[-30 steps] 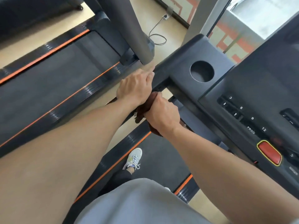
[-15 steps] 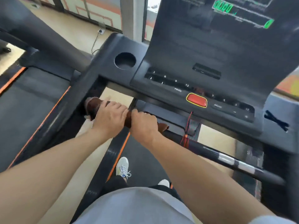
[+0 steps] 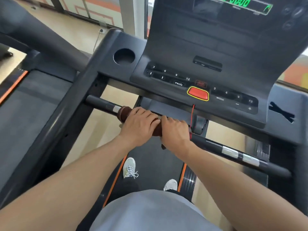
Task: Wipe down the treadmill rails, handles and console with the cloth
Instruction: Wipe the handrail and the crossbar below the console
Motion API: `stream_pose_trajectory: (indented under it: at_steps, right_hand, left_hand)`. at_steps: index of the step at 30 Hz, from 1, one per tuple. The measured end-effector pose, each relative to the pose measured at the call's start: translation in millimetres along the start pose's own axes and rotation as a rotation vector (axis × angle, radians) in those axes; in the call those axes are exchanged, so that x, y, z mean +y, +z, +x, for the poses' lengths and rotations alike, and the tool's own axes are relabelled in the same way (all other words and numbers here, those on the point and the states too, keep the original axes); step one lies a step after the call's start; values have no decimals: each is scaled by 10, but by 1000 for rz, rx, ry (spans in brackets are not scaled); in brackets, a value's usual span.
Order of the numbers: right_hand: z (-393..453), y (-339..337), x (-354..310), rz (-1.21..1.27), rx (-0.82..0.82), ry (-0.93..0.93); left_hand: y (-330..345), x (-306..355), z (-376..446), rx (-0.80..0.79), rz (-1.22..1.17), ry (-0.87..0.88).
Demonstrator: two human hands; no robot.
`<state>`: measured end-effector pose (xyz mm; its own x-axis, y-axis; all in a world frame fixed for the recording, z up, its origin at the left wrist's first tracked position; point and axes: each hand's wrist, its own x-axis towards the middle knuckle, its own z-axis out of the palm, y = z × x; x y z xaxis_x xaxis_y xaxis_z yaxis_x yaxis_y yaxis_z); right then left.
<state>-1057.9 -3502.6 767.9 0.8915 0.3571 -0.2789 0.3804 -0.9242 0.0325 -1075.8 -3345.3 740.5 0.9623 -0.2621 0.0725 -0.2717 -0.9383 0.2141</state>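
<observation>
A dark brown cloth (image 3: 123,113) is wrapped round the black front handlebar (image 3: 216,145) of the treadmill, which runs from upper left to lower right below the console (image 3: 191,52). My left hand (image 3: 139,125) grips the cloth on the bar, fingers curled over the top. Right beside it, touching, my right hand (image 3: 175,132) grips the cloth's other end on the same bar. The bar's left end (image 3: 100,102) and its right part with two silver sensor plates show bare. The left side rail (image 3: 70,100) slopes down to the lower left.
A red stop button (image 3: 198,94) sits on the console's button panel, and a red safety cord (image 3: 192,117) hangs from it just right of my right hand. A round cup holder (image 3: 124,56) lies at the console's left. My feet (image 3: 129,167) stand on the belt. Another treadmill (image 3: 33,100) lies left.
Both hands have slid the cloth to the right along the handlebar, from its left end by the side rail to near the middle. The view has swung right toward the console.
</observation>
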Motion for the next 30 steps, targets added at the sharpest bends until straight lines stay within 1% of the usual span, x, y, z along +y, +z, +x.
stream_pose_trajectory:
  at_steps: [3, 5, 6, 9, 11, 12, 13, 14, 15, 16, 17, 18, 19, 20, 21, 23, 25, 26, 28, 30]
  right_hand:
    - [177, -38, -274, -42, -18, 9]
    - [335, -85, -542, 9, -7, -24]
    - [412, -111, -687, 57, 11, -47]
    - [635, -151, -1080, 148, 50, -102]
    - [767, -162, -1272, 183, 60, -131]
    - [834, -196, -1328, 205, 19, -158]
    - [918, -252, -1337, 250, -68, -192]
    - [1019, -315, -1308, 318, -216, -215]
    - [1092, -400, -1231, 440, -392, -222]
    - [1140, -513, -1122, 588, -537, -188]
    - [1181, -583, -988, 737, -610, -110]
    - [1188, -630, -849, 766, -637, -20]
    - [1160, -692, -733, 679, -659, 44]
    - [1129, -715, -637, 540, -681, 87]
    - [1096, -685, -578, 429, -688, 92]
    - [963, -645, -546, 412, -718, 110]
    - [871, -552, -584, 465, -635, 121]
    - [830, -481, -612, 509, -539, 105]
    - [739, -324, -610, 662, -272, 131]
    - [601, -246, -601, 831, -21, 215]
  left_hand:
    - [-35, -250, -1, 38, 49, -35]
    - [-122, -518, -3, 61, 88, -70]
    - [-176, -682, -21, 27, 113, -86]
    - [-334, -1164, -91, -157, 229, -78]
    - [-431, -1410, -99, -196, 289, -91]
    - [-484, -1492, -91, -209, 302, -105]
    - [-528, -1537, -74, -227, 316, -111]
    - [-576, -1568, -40, -252, 329, -99]
    - [-614, -1576, -10, -273, 340, -78]
    - [-638, -1581, 39, -289, 350, -54]
    - [-660, -1601, 117, -317, 346, -42]
    - [-676, -1614, 204, -344, 325, -47]
    - [-671, -1630, 296, -377, 268, -74]
    - [-667, -1636, 388, -430, 187, -128]
    - [-660, -1630, 473, -517, 127, -195]
    - [-670, -1556, 632, -741, 152, -285]
    - [-679, -1472, 755, -923, 226, -273]
    - [-701, -1430, 809, -1001, 242, -255]
    - [-708, -1414, 884, -1081, 242, -253]
    - [-667, -1431, 878, -1103, 199, -313]
